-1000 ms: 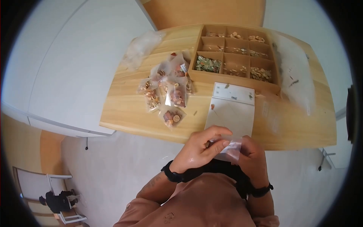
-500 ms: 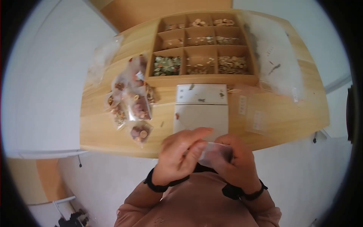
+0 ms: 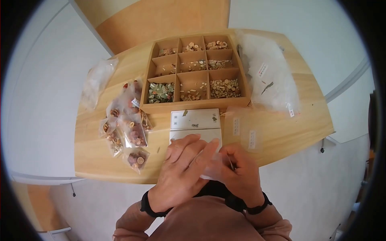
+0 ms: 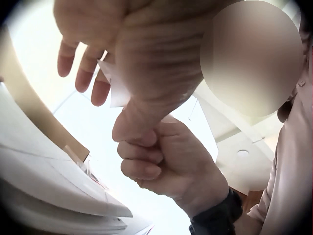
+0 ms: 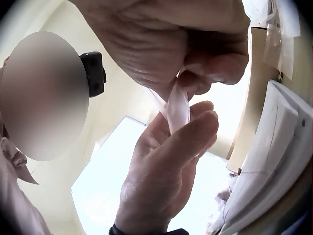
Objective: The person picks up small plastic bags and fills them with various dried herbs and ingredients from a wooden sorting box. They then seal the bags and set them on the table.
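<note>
A small clear plastic bag (image 3: 212, 168) is between my two hands, low in front of my body. My right hand (image 3: 242, 174) has its fingers curled and pinches one side of the bag, plainest in the right wrist view, where the bag (image 5: 178, 110) hangs from those fingers. My left hand (image 3: 179, 174) holds the other side between thumb and fingers, its remaining fingers stretched forward. In the left wrist view, a pale corner of the bag (image 4: 115, 87) shows beyond the left fingers. Under the hands, a white flat scale (image 3: 196, 120) is partly covered by them.
A cardboard box (image 3: 193, 105) with compartments of dried pieces and leaves stands behind the scale. Several filled bags (image 3: 134, 136) lie at left, near another clear bag (image 3: 99, 80). Large clear bags (image 3: 271, 76) and small labelled bags (image 3: 252, 138) lie at right on the wooden table (image 3: 289, 132).
The head view has turned, so the table sits further left and lower. My left hand has flattened and spread over the bag; the right keeps its grip.
</note>
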